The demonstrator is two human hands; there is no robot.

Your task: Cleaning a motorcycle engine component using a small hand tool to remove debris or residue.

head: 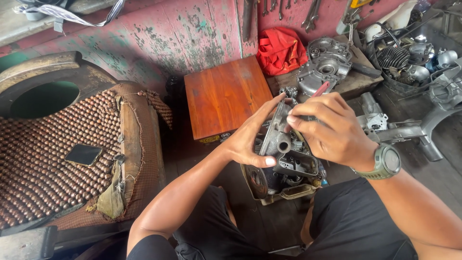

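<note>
My left hand (254, 137) grips a grey metal engine casing (284, 159) from its left side, thumb across the front, holding it upright above my knees. My right hand (329, 130), with an olive wristwatch (386, 162), is closed on a thin tool with a red handle (319, 89) and presses it down onto the casing's top edge. The tool's tip is hidden behind my fingers. The casing's lower end rests on an open cardboard box (284, 192).
A reddish wooden box (224, 96) stands just behind the casing. A beaded seat (53, 154) with a dark phone (83, 154) lies at the left. A red cloth (280, 49), engine parts (325, 65) and metal pieces (414, 58) fill the right. Wrenches hang on the pink wall.
</note>
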